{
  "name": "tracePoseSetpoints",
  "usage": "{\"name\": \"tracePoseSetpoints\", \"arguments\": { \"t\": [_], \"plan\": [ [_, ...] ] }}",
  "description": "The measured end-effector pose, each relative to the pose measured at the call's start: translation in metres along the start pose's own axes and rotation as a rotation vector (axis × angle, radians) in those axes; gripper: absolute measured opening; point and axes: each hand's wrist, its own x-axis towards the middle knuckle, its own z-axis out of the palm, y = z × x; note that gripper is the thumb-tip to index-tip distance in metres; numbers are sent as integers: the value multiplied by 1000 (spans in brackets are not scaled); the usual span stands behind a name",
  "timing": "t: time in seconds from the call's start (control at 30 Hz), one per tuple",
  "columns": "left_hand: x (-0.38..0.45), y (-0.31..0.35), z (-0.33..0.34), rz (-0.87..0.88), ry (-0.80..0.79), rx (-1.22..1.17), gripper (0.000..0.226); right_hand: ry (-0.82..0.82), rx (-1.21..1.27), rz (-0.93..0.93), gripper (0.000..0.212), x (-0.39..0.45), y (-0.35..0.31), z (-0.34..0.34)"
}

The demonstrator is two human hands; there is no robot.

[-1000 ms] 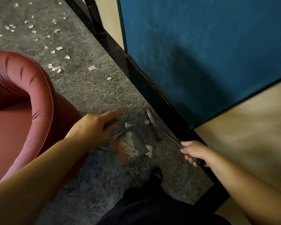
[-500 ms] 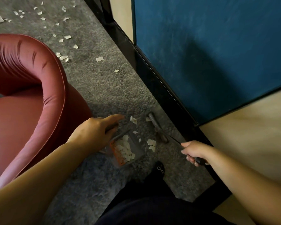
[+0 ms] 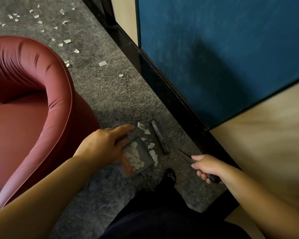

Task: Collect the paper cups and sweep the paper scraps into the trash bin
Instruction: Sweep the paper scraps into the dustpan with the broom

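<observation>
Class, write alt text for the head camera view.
A person's left hand steadies a dustpan holding paper scraps on grey carpet, while the right hand holds a small broom beside it. More scraps lie past a red armchair.

Dim, warm indoor light; a broad soft shadow falls across the blue panel (image 3: 214,57) and the carpet (image 3: 110,94) beneath it; wide-angle bending curves the edges; the forearms nearest the camera look soft.
</observation>
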Motion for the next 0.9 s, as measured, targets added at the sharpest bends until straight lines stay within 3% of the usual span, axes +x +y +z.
{"name": "tracePoseSetpoints", "arguments": {
  "t": [0.37,0.9],
  "plan": [
    [-26,-18,6,-48,-90,46,47,-31,-24,33,56,-1,-6,27],
    [-41,-24,15,-33,-77,81,47,-242,64,25,55,-29,3,100]
  ]
}}
